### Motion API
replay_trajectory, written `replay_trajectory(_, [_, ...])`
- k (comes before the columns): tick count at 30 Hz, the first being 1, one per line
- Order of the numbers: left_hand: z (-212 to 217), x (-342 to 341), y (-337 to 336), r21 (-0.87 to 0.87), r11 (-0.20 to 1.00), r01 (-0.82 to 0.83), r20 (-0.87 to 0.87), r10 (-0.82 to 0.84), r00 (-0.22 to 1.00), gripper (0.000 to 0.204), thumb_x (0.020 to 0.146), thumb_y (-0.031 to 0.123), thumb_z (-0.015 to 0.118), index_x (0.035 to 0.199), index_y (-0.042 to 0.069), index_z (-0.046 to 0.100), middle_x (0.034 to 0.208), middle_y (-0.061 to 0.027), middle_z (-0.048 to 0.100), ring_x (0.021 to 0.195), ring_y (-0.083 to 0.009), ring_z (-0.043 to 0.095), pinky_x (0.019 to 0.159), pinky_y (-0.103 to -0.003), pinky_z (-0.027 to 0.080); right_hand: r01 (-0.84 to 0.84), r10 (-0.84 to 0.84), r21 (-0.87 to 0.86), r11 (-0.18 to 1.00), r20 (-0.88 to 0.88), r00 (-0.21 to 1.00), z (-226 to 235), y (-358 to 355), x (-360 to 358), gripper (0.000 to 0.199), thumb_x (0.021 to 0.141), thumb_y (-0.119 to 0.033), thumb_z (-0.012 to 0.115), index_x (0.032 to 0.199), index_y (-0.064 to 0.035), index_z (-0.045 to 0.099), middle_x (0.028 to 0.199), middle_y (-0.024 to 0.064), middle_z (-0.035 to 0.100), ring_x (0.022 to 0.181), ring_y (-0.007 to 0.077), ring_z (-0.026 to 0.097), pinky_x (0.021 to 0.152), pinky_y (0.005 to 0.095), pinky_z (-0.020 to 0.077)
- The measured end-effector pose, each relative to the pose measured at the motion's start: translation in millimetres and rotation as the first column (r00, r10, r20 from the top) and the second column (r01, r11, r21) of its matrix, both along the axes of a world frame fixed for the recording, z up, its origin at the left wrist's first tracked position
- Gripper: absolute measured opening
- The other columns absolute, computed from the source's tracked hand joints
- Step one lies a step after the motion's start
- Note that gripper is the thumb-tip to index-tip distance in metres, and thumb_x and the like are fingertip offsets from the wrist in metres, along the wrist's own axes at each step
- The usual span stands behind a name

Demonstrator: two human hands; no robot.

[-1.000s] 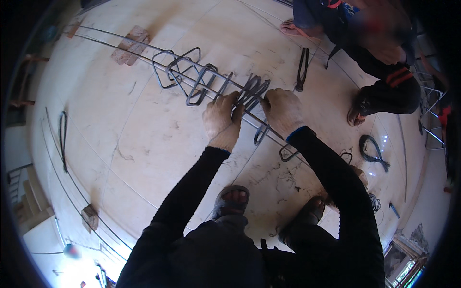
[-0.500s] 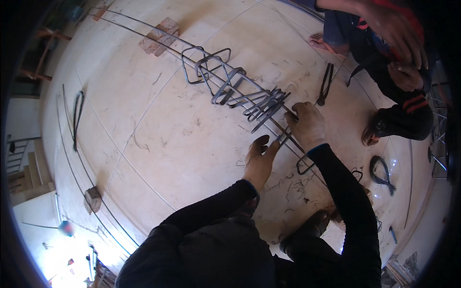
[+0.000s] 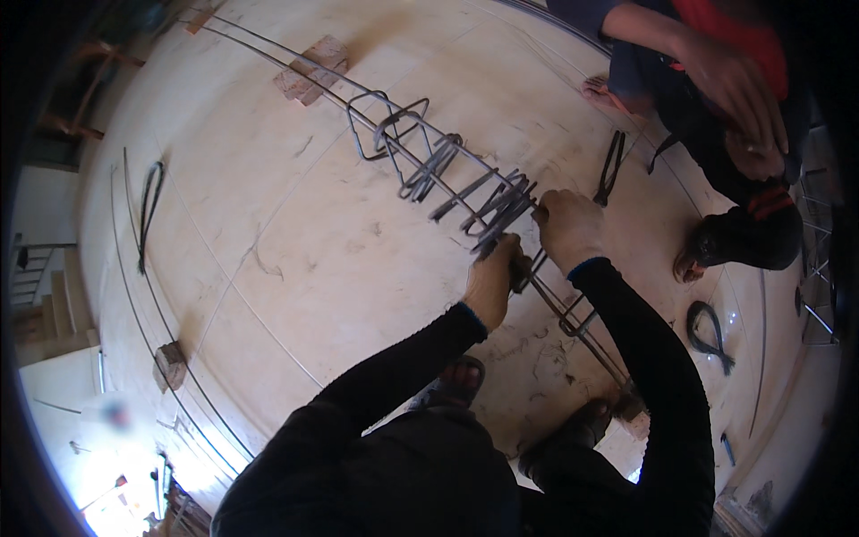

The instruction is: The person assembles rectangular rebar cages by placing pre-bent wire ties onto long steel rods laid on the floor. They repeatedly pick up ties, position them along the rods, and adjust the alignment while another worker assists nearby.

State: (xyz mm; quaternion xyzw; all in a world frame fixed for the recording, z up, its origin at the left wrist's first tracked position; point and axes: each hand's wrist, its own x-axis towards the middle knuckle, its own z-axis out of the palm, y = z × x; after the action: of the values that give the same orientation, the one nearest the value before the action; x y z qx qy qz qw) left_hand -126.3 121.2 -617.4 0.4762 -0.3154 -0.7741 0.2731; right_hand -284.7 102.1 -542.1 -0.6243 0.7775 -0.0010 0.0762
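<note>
Two long steel bars (image 3: pixel 259 46) run slantwise from the far left toward my feet, with bent steel stirrups (image 3: pixel 497 210) threaded around them. Several stirrups are bunched close together in front of my hands. My left hand (image 3: pixel 490 285) is closed at the near lower end of this bunch, its fingers curled by the bars. On the other side, my right hand (image 3: pixel 571 228) is closed at the bunch's right end. Its fingertips are partly hidden. Farther off, looser stirrups (image 3: pixel 394 130) lean at angles on the bars. A single stirrup (image 3: pixel 573 318) hangs nearer my feet.
Brick blocks (image 3: pixel 313 70) prop the bars. Another person (image 3: pixel 734 98) crouches at right, beside dark pincers (image 3: pixel 610 168). A wire loop (image 3: pixel 709 333) lies at right, another loop (image 3: pixel 150 215) at left. Thin bars (image 3: pixel 170 336) cross a small block (image 3: pixel 169 367) on the left floor.
My left hand has moved up and forward to the stirrup bunch, and its spread fingers have closed. My right hand stays close to its place. The bunched stirrups have shifted slightly and look blurred.
</note>
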Motion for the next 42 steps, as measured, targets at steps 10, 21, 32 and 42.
replay_trajectory(10, [14,29,5,0.22,0.973,-0.07,-0.148,0.104,0.984,0.028,0.106,0.033,0.065,0.103,0.005,0.068,0.083,-0.0023,0.067,0.076,-0.0134,0.063,0.073,-0.03,0.051,-0.08,0.073,-0.151,0.985,-0.05,0.996,-19,9,10,0.016,0.094,-0.024,0.072,0.1,-0.009,0.072,0.097,0.0125,0.07,0.095,0.0364,0.068,0.085,0.0496,0.0522])
replay_trajectory(21, [-18,143,-146,-0.405,0.911,-0.084,0.364,0.244,0.899,0.058,0.1,0.035,0.067,0.142,-0.004,0.06,0.127,-0.0177,0.073,0.11,-0.0266,0.069,0.097,-0.036,0.053,-0.108,0.095,-0.24,0.965,-0.065,0.993,-26,14,6,0.016,0.09,-0.025,0.075,0.096,-0.0104,0.072,0.093,0.011,0.07,0.091,0.0349,0.068,0.083,0.0486,0.0513])
replay_trajectory(32, [-28,142,-166,-0.792,0.523,0.316,0.593,0.532,0.605,0.033,0.101,0.033,0.066,0.118,0.007,0.076,0.111,-0.0193,0.076,0.106,-0.0353,0.072,0.092,-0.042,0.055,-0.112,0.105,-0.184,0.976,-0.051,0.993,-21,10,11,0.02,0.095,-0.031,0.069,0.094,-0.0105,0.07,0.093,0.0114,0.07,0.091,0.0334,0.069,0.085,0.0488,0.0514])
replay_trajectory(42, [3,155,-179,-0.728,0.632,0.264,0.573,0.351,0.741,0.037,0.103,0.037,0.064,0.117,0.005,0.075,0.106,-0.0176,0.077,0.1,-0.0311,0.074,0.089,-0.041,0.055,-0.084,0.08,-0.162,0.983,-0.031,0.996,-24,13,10,0.02,0.094,-0.031,0.071,0.096,-0.0112,0.069,0.093,0.0106,0.069,0.092,0.0338,0.068,0.086,0.0473,0.0507])
